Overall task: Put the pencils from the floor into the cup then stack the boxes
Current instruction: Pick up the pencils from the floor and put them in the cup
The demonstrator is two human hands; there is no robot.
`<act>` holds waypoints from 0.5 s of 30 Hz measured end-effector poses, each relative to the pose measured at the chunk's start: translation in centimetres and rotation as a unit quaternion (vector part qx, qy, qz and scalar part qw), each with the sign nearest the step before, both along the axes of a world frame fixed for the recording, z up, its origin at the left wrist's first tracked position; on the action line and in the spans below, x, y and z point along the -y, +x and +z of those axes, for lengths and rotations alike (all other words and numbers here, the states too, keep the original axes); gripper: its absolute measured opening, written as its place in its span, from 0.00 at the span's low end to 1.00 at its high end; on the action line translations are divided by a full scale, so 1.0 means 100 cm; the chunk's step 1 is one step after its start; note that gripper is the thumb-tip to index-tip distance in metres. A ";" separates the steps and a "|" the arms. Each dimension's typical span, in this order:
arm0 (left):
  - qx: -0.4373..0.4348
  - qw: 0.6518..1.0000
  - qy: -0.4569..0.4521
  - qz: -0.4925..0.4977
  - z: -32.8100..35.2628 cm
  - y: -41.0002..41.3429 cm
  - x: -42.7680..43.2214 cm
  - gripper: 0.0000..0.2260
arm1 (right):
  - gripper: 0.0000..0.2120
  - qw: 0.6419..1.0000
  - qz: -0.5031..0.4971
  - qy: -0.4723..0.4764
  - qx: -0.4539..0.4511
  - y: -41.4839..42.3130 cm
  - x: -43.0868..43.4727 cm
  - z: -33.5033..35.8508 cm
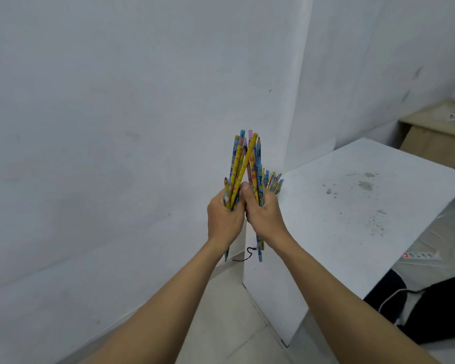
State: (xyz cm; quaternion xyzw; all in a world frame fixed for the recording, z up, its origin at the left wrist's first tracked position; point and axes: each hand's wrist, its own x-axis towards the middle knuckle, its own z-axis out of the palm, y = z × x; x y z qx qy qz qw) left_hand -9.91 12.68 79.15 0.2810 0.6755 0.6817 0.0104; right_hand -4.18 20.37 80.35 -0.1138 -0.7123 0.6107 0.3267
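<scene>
Both my hands are raised in front of me, side by side and touching, each closed around a bundle of colourful pencils. My left hand (225,219) grips several yellow and blue pencils (237,164) that fan upward. My right hand (263,214) grips another bundle of pencils (256,164), whose lower ends stick out below my wrist. More pencil tips (273,181) show just behind my right hand; I cannot tell whether they stand in a cup. No cup and no boxes are in view.
A white table (352,219) with grey smudges stands to the right, its near corner low in the frame. White walls fill the left and back. A power strip (422,255), a black bag (431,311) and a wooden desk (436,132) lie at the right. Tiled floor (229,324) below.
</scene>
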 end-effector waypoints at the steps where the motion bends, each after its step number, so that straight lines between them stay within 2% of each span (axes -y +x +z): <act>1: 0.007 1.000 0.008 -0.006 0.001 -0.004 -0.007 0.10 | 0.21 1.000 -0.011 -0.002 -0.001 -0.006 -0.006 -0.001; 5: 0.032 0.999 0.027 -0.035 0.008 -0.033 -0.042 0.09 | 0.26 0.998 -0.063 0.006 -0.007 -0.034 -0.036 0.005; 12: 0.043 0.996 0.057 -0.046 0.018 -0.100 -0.094 0.13 | 0.26 0.987 -0.159 0.005 -0.031 -0.100 -0.069 0.020; 15: 0.055 0.995 0.063 -0.049 0.015 -0.119 -0.106 0.10 | 0.26 0.982 -0.188 -0.008 -0.035 -0.122 -0.072 0.012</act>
